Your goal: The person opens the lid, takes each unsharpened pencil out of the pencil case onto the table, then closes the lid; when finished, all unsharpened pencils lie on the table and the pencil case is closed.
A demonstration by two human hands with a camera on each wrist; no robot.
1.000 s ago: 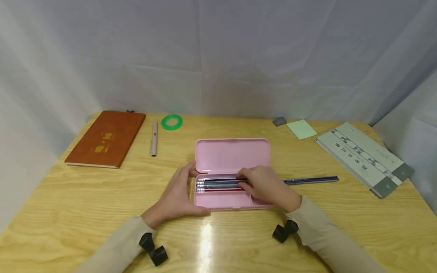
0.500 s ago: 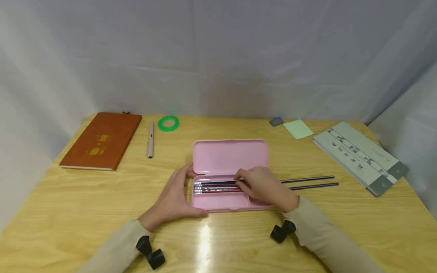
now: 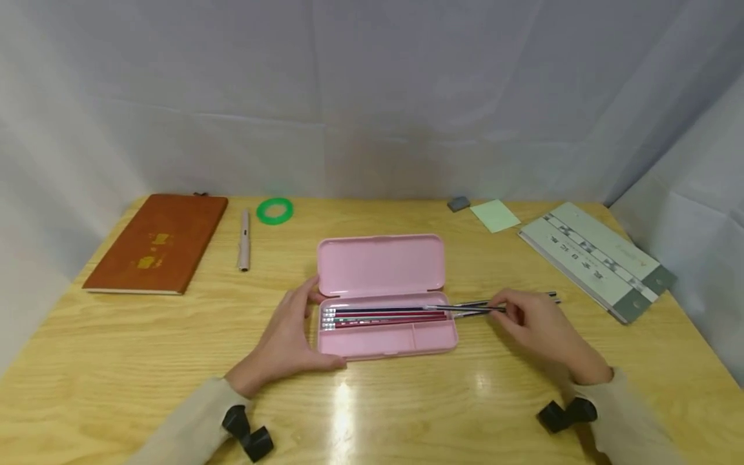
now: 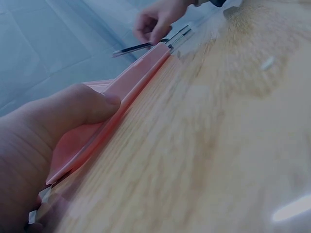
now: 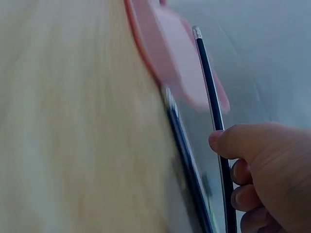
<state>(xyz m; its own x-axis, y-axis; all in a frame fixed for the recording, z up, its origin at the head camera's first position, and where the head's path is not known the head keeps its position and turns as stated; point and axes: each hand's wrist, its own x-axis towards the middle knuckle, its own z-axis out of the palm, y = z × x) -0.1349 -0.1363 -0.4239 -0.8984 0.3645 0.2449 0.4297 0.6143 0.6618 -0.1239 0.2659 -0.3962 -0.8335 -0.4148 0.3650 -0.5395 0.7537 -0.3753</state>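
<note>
A pink pencil case point(image 3: 366, 340) lies open on the table, its lid point(image 3: 380, 265) folded back. Several pencils point(image 3: 378, 318) with silver ends lie side by side in its long rear compartment. The left hand point(image 3: 285, 342) holds the case's left end, thumb along the front edge and fingers behind. Right of the case, the right hand point(image 3: 537, 326) pinches a dark pencil point(image 5: 209, 82) between thumb and fingers, its eraser end reaching over the case's right end. Dark pencils point(image 5: 187, 150) lie on the table under that hand, partly hidden by it.
Far left lies a brown notebook point(image 3: 157, 245), beside a pen point(image 3: 245, 242) and a green tape roll point(image 3: 275, 211). Toward the back right are a grey eraser point(image 3: 458, 203), a pale green sticky note point(image 3: 495, 216) and a grey-green notebook point(image 3: 593, 258). A white curtain hangs behind the table.
The right hand has moved from inside the case out to the right and now holds up a dark pencil. The left hand stays on the case. The whole view has shifted slightly.
</note>
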